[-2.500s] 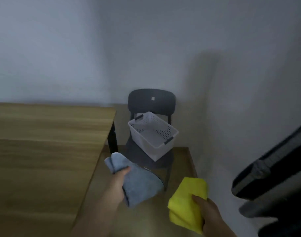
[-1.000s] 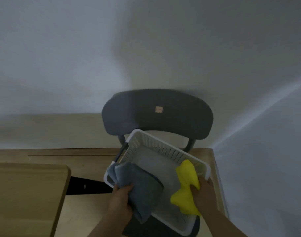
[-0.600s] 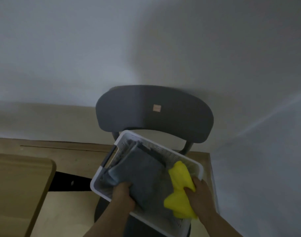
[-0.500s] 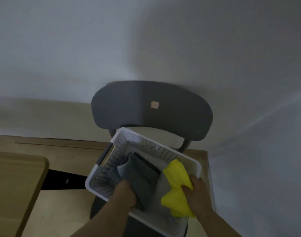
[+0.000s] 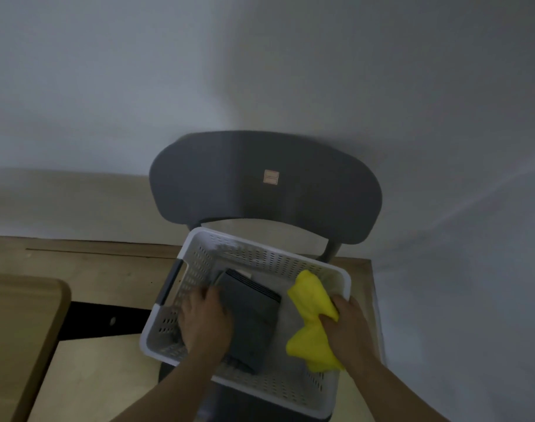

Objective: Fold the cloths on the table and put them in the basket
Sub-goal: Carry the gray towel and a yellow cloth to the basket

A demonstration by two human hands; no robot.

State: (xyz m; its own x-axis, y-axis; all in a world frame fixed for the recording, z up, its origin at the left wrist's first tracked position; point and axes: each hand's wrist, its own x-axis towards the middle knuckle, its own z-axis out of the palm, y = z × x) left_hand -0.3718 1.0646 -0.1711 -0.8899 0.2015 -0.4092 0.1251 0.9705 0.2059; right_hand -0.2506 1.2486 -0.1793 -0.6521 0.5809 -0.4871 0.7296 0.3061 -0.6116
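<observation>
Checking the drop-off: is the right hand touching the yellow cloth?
Touching. The head view shows the right hand gripping the yellow cloth round its middle.

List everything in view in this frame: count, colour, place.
white perforated plastic basket: one, white, on the chair seat.
folded grey cloth: one, grey, on the basket floor, left of centre.
bunched yellow cloth: one, yellow, in the basket's right side.
dark grey plastic chair: one, dark grey, against the wall; small pale label on its backrest.
light wooden table: one, light brown, lower left.
black table leg: one, black, between table and basket.
left hand: one, holds the grey cloth's left edge.
right hand: one, grips the yellow cloth.
</observation>
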